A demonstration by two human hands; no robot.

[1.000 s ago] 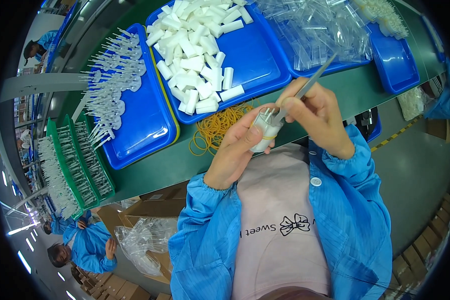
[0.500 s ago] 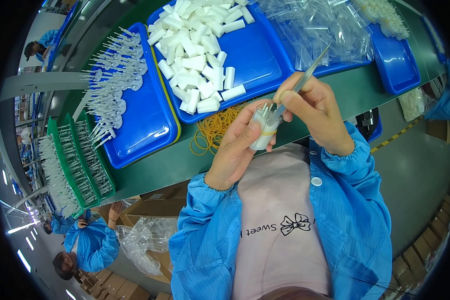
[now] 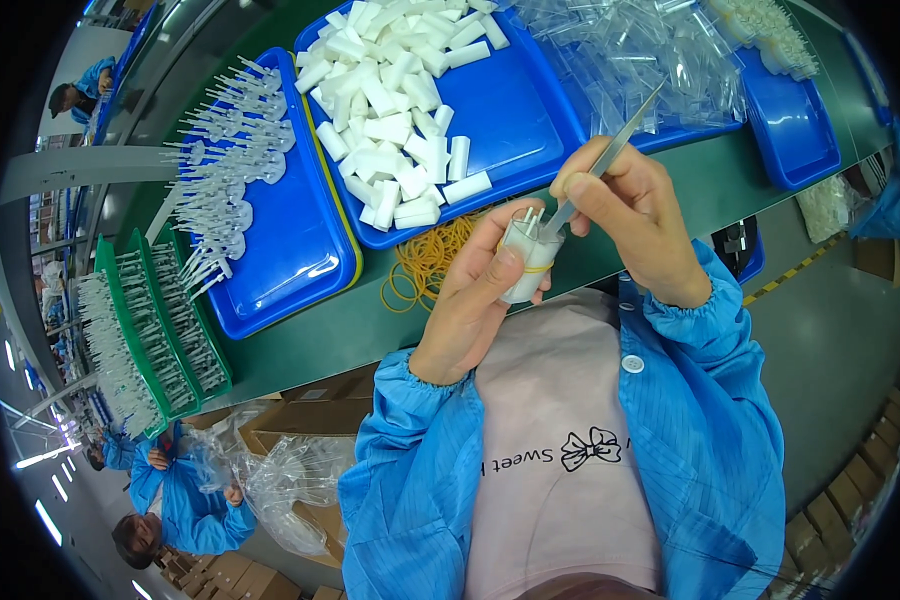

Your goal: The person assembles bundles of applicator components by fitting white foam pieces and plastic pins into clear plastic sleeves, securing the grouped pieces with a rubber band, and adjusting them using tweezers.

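Note:
My left hand [image 3: 473, 301] is closed round a small clear cup [image 3: 519, 287] with white filling, held upright over the bench's near edge. A yellow rubber band [image 3: 539, 268] circles the cup, and thin pale stems [image 3: 532, 218] poke out of its top. Between the thumb and fingers of my right hand [image 3: 632, 208] is a slim flat metal tool [image 3: 627, 132], tapering to a point at its upper end. Its lower end reaches the cup's rim on the right; whether it goes inside is hard to see. Loose yellow rubber bands [image 3: 428, 262] lie beyond my left hand.
White foam-like blocks [image 3: 395, 125] fill much of a blue tray [image 3: 515, 120]. Clear plastic pieces [image 3: 650, 65] are heaped to its right. White stemmed parts [image 3: 235, 160] lie in another blue tray [image 3: 280, 245], beside green racks [image 3: 175, 370]. A co-worker [image 3: 185, 500] handles clear plastic at lower left.
The metal tool's lower end has shifted slightly toward the cup's right side. My left hand and the cup hardly move. At lower left the co-worker has lifted clear plastic sheeting.

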